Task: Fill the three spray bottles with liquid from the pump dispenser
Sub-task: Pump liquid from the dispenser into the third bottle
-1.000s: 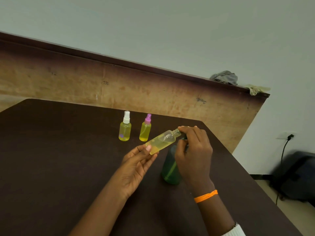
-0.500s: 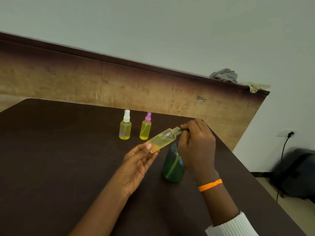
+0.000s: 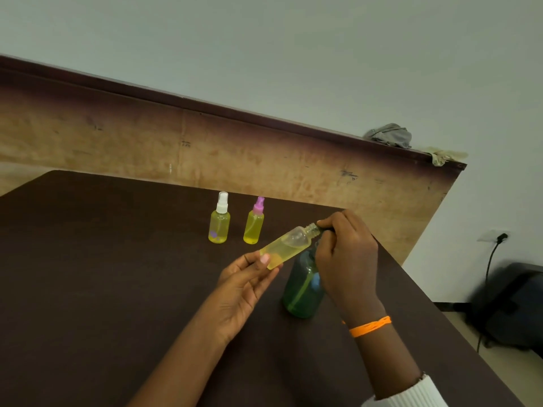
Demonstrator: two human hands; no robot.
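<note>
Dark table (image 3: 88,289) backed by a worn wooden board (image 3: 117,142); grey cloth (image 3: 388,135) and a pale rag (image 3: 443,155) lie on the board's top edge. At right, a wall socket with plug (image 3: 499,237) and a dark bag (image 3: 514,304) on the floor.

White-capped bottle (image 3: 219,219) and pink-capped bottle (image 3: 254,221) stand upright side by side at the far middle of the table, apart from each other, both holding yellow liquid nearly to the shoulder.

Open bottle (image 3: 289,245), uncapped, is held tilted above the table, neck up and to the right, roughly two-thirds full of yellow liquid. Left hand (image 3: 244,289) pinches its base between thumb and fingertips, palm up.

Green dispenser (image 3: 302,292) stands on the table just below the open bottle. Right hand (image 3: 346,259), orange band (image 3: 370,326) at the wrist, covers the pump head, fingers curled round it; the dark nozzle meets the open bottle's neck. The hand hides the dispenser's upper part; a tube shows inside.
</note>
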